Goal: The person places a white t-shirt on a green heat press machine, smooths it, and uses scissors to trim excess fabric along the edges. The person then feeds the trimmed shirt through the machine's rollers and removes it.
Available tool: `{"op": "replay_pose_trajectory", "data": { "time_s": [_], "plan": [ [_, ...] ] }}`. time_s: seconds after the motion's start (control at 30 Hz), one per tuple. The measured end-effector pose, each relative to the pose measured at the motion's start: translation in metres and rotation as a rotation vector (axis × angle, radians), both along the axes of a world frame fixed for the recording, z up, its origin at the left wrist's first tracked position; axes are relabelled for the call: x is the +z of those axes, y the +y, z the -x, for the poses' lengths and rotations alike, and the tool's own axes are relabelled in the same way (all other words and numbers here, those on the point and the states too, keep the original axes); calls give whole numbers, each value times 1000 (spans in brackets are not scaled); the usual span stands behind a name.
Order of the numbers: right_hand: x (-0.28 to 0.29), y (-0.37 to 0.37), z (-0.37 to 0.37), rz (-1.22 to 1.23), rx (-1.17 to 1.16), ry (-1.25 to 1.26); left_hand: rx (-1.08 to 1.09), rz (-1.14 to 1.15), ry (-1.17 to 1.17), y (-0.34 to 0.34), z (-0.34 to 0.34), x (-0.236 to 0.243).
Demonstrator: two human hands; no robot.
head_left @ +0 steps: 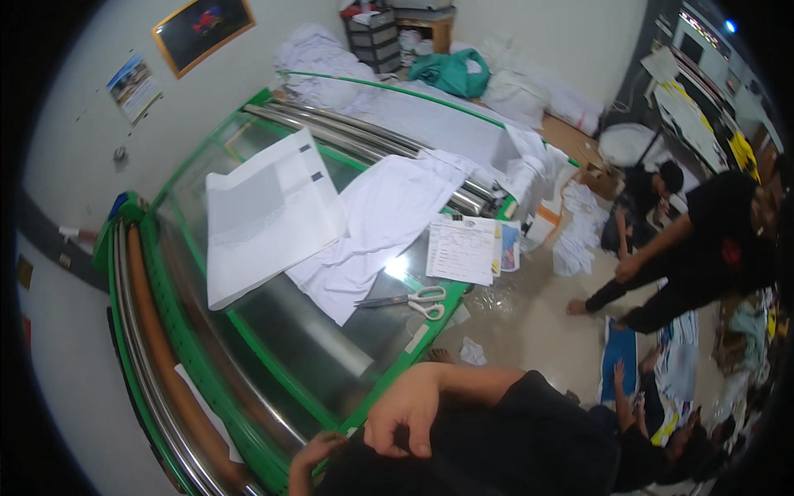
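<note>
My right hand (403, 417) is in front of my dark shirt, its fingers bent down and the thumb apart from them. Nothing shows between them. Lower left, my left hand (319, 449) rests at the green edge of a large roller machine (285, 364), fingers stretched out and partly cut off by my shirt. On the machine's glassy top lie white-handled scissors (413, 301), a white cloth (376, 219), a big folded white sheet (273, 223) with a grey patterned area, and a clipped paper form (459, 250). Neither hand touches these.
Metal rollers (153, 355) line the machine's left side. White fabric (430, 120) hangs behind it, near a green bag (453, 73) and drawers (374, 41). To the right, a standing person (711, 240) and others sitting work among cloths on the floor.
</note>
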State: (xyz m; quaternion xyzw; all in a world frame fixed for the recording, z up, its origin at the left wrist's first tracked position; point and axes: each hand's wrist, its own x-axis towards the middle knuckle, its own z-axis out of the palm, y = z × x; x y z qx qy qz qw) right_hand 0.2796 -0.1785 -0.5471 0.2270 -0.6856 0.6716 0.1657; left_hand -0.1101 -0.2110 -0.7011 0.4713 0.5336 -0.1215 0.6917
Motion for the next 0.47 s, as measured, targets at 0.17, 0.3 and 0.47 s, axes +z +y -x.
{"op": "replay_pose_trajectory", "data": {
  "time_s": [0.17, 0.3, 0.47],
  "plan": [
    [6, -44, 4, 159, -181, 31, 69, -281, -266, 42, -89, 58],
    [1, -61, 0, 309, -273, 92, -136, -117, -546, 30, -112, 150],
    [-6, -63, 3, 342, -252, 123, -378, -90, -724, 28, -133, 170]
  ]
}}
